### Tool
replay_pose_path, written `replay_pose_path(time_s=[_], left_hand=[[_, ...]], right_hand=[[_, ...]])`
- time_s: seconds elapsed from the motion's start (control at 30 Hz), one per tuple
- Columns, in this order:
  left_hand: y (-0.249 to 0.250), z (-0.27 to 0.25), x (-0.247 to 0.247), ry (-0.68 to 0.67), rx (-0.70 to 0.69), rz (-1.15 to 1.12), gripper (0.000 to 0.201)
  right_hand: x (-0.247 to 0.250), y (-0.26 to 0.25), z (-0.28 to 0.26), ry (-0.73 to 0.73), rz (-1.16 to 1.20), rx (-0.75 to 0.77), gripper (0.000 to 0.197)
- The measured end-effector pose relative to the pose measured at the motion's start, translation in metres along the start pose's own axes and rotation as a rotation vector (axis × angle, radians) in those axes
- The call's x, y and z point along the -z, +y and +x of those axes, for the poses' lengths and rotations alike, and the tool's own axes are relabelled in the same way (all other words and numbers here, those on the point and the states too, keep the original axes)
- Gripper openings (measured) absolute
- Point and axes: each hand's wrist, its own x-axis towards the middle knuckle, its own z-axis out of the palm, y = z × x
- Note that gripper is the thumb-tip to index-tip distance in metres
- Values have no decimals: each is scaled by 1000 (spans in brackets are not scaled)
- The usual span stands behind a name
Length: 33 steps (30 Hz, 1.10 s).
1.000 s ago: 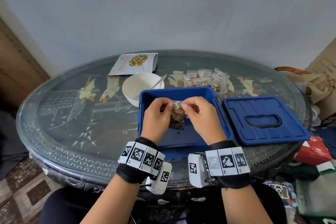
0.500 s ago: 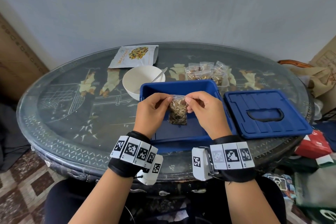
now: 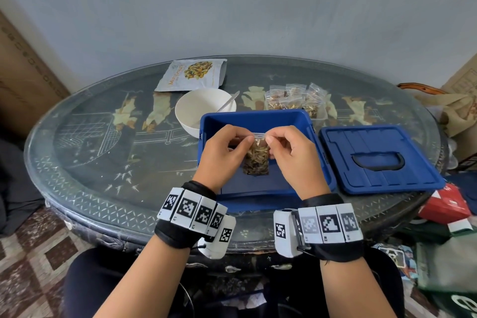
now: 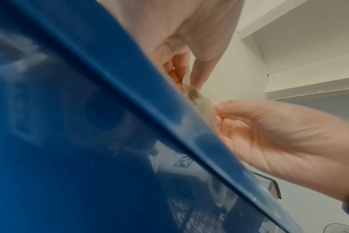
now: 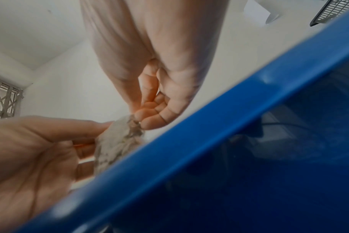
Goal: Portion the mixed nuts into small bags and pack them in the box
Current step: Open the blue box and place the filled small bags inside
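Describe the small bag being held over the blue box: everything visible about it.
The small bag is clear plastic with a zip strip along its top, filled most of the way with pale and dark mixed nuts. It hangs upright above the open blue box, not resting on its floor as far as the head view shows. The left hand and right hand each pinch a top corner. Whether the zip is sealed cannot be told.
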Motion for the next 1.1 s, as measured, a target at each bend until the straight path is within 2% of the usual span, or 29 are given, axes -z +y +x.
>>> replay_pose_path(time_s=[0.2, 0.43, 0.6, 0.7, 0.8, 0.93, 1.1], left_hand=[[-4, -2, -4, 38, -54, 65, 10], [0, -2, -1, -56, -49, 84, 9], [-1, -2, -3, -27, -84, 99, 5], [-4, -3, -5, -20, -123, 115, 10], [-3, -4, -5, -17, -119, 114, 15], [0, 0, 2, -45, -47, 85, 12], [5, 3, 6, -121, -25, 84, 14]], right_hand=[[0, 1, 2, -52, -25, 39, 9], [0, 2, 0, -53, -55, 46, 5], [-4, 4, -1, -33, -88, 92, 7], [-5, 4, -3, -48, -107, 99, 7], [-5, 1, -5, -57, -76, 54, 7], [5, -4, 1, -111, 82, -149, 14], [6, -7, 2, -115, 47, -141, 19]])
